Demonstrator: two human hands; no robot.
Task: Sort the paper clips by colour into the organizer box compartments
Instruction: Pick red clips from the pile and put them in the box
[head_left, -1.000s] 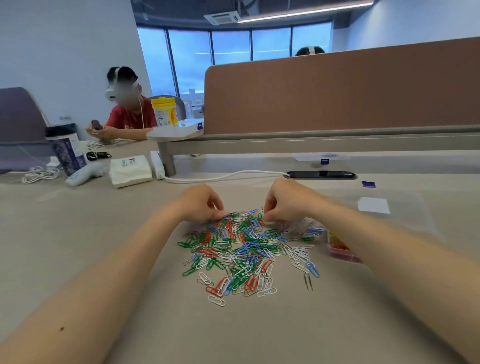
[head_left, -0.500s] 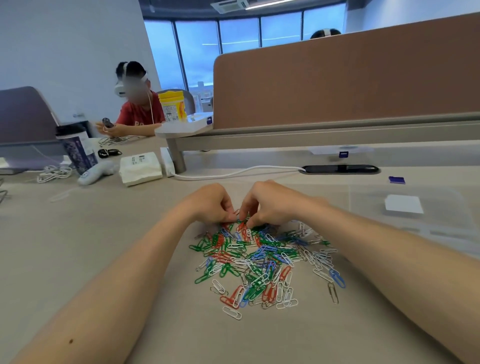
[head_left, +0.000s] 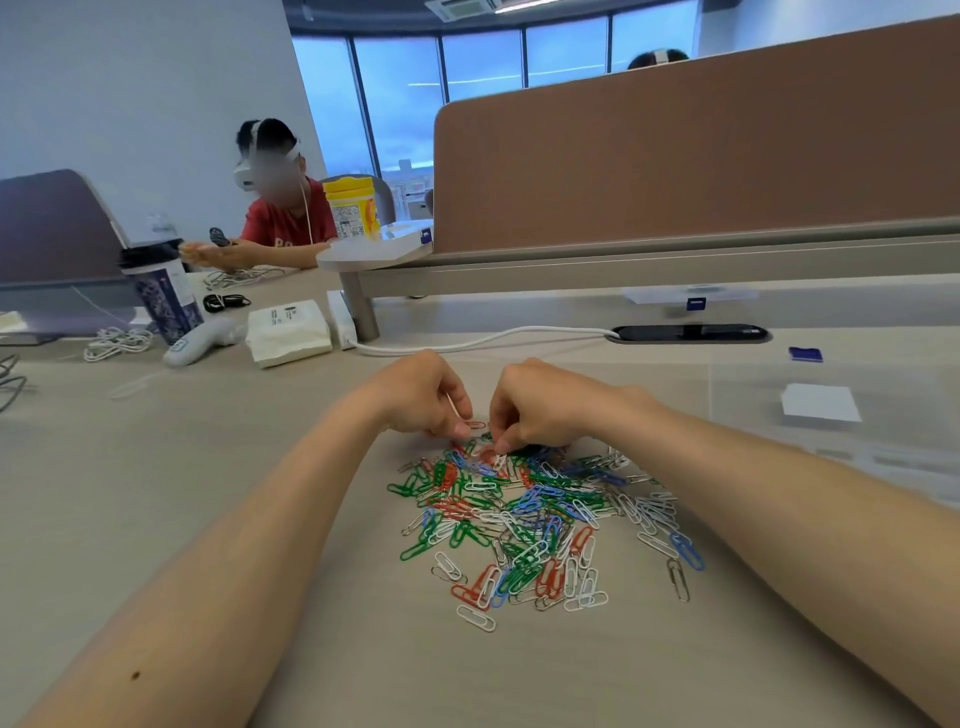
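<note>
Picking from the far edge of the paper clips (head_left: 519, 519) on the counter (head_left: 208, 467), with left hand (head_left: 426, 400) pinching a reddish clip (head_left: 475, 425) and right hand (head_left: 540, 405) pinching a white clip (head_left: 501, 461). Next, probably: lifting both free without snagging neighbours.

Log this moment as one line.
phase: picking | left hand: pinching clip | right hand: pinching white clip | pile: unsorted on desk

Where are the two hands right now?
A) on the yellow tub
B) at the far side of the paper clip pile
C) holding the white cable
B: the left hand and right hand sit close together at the far side of the paper clips, fingers curled down into them.
</note>
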